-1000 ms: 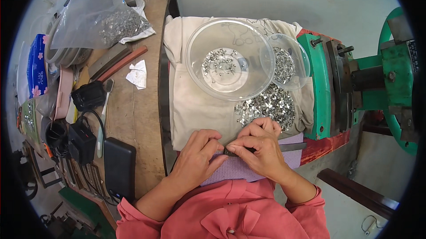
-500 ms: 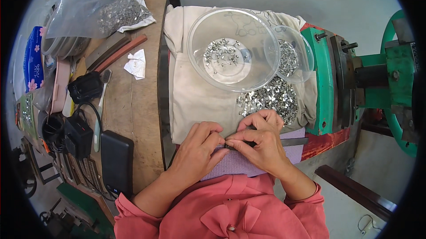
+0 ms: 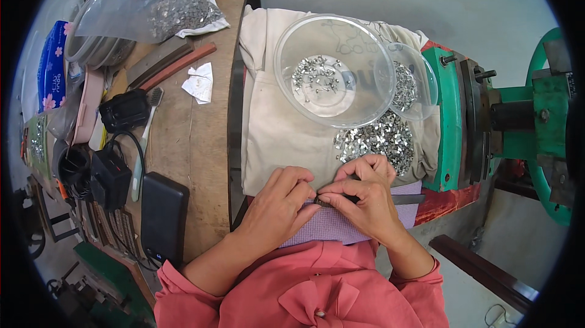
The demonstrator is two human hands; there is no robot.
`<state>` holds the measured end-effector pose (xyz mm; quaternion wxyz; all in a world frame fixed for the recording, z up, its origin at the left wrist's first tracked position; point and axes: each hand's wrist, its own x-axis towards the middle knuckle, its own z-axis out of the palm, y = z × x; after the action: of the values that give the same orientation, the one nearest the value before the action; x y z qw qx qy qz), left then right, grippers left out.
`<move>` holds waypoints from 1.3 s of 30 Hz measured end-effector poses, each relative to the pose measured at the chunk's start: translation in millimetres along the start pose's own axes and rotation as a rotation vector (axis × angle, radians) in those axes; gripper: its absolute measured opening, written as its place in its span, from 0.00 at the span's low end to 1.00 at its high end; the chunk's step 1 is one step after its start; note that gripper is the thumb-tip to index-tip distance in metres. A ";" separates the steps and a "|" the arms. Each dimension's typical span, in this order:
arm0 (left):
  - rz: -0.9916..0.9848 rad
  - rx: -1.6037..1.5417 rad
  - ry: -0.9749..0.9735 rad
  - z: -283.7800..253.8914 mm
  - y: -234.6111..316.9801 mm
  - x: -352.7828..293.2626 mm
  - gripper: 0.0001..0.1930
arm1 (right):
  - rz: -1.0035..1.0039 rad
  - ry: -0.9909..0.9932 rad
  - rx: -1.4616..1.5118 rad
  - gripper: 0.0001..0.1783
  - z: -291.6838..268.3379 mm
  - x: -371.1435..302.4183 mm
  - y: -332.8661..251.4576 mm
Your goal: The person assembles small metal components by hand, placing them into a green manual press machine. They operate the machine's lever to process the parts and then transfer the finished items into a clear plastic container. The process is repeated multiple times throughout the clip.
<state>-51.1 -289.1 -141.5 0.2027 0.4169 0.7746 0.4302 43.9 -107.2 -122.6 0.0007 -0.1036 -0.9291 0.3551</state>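
Observation:
My right hand [image 3: 365, 197] is closed round a dark, flat metal bar [image 3: 409, 199], whose long end sticks out to the right over a purple checked cloth [image 3: 329, 229]. Its thumb and forefinger pinch together near the bar's left end. My left hand [image 3: 281, 201] meets them there, with thumb and forefinger drawn close at a small dark piece. The fingertips mostly cover that piece, so I cannot tell its kind. Just beyond my right hand, a heap of small shiny metal pieces [image 3: 379, 144] lies on a beige cloth [image 3: 286, 139].
Behind the heap stand a large clear plastic tub [image 3: 279, 78] and a smaller clear tub [image 3: 431, 87], both containing small metal parts. A green machine [image 3: 440, 145] is at the right. The wooden table [image 3: 204, 145] at left carries a black power bank [image 3: 164, 218], a toothbrush [image 3: 146, 139] and a parts bag [image 3: 183, 14].
The whole scene has shifted slightly right in the view. My left finger and thumb have parted a little from the right fingertips. The right hand keeps its hold on the bar.

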 end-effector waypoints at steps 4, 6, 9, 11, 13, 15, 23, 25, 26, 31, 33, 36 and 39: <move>-0.002 -0.012 -0.001 0.4 -0.2 -0.8 0.14 | -0.009 0.005 -0.015 0.07 0.2 -0.2 -0.3; -0.001 0.001 0.000 0.8 -0.1 -1.4 0.14 | -0.010 0.015 -0.027 0.07 1.8 -0.1 -1.6; 0.003 0.005 -0.013 -0.1 -0.7 1.2 0.14 | 0.004 0.025 -0.037 0.07 1.8 2.1 -2.4; -0.001 0.008 -0.013 -0.4 0.2 0.8 0.14 | -0.005 0.024 -0.018 0.07 0.4 1.2 -0.1; -0.010 0.004 -0.013 0.1 1.0 0.5 0.14 | -0.016 0.017 -0.011 0.07 -0.6 0.0 2.4; -0.001 0.008 -0.008 0.0 0.5 0.4 0.14 | -0.017 0.016 -0.012 0.07 -0.7 0.1 2.6; -0.006 0.008 -0.014 -0.8 1.3 0.9 0.14 | -0.034 -0.001 0.007 0.08 -3.2 -1.4 8.4; -0.008 0.007 -0.016 -0.9 1.4 0.9 0.14 | -0.034 0.008 0.004 0.08 -3.7 0.2 4.2; -0.010 0.010 -0.018 -0.9 1.5 0.8 0.14 | -0.033 0.013 0.003 0.08 -3.4 0.7 2.3; -0.014 0.016 -0.021 -0.7 1.0 0.7 0.13 | -0.028 0.017 -0.041 0.08 -4.5 -1.1 2.8; -0.009 0.022 -0.019 -0.9 0.8 1.0 0.13 | -0.025 0.017 -0.057 0.07 -6.7 -2.8 4.0; -0.010 0.026 -0.018 -0.6 0.8 1.1 0.13 | -0.019 0.019 -0.063 0.07 -8.8 -3.8 5.3; -0.006 0.024 -0.012 -0.4 0.6 0.4 0.13 | -0.012 0.024 -0.072 0.08 -7.2 -2.4 2.5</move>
<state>-51.3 -288.8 -140.8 0.2039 0.4194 0.7797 0.4179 47.2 -101.1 -118.7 0.0103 -0.1025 -0.9418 0.3200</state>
